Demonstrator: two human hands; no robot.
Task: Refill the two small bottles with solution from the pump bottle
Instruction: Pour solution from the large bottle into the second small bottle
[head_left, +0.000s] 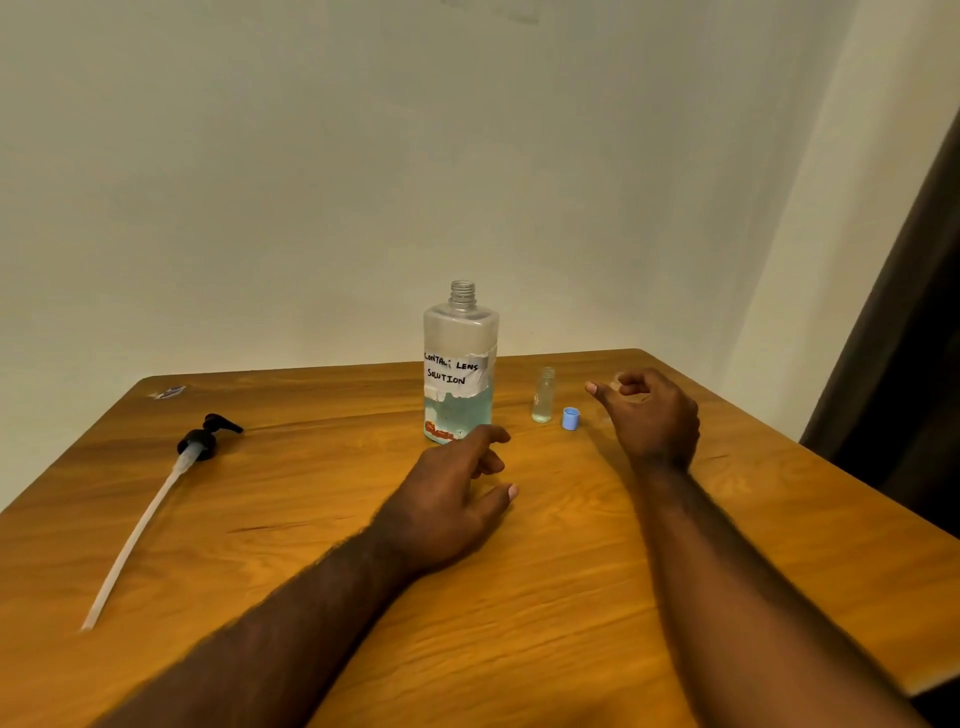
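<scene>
The left grip (457, 483) hangs loose and empty over the tabletop (571, 571), with the pump (202, 444) lying well off at its 9 o'clock and the open pump bottle (460, 374) upright just at its 12. At that bottle's 3 o'clock stand an uncapped small bottle (543, 397) and a blue cap (570, 418); past them the right grip (649, 410) is curled, whether on anything I cannot tell

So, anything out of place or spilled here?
No spill visible. The pump lies flat at left, off the big bottle, whose neck stands open. The blue cap sits beside the uncapped small bottle. Only one small bottle clearly shows.
</scene>
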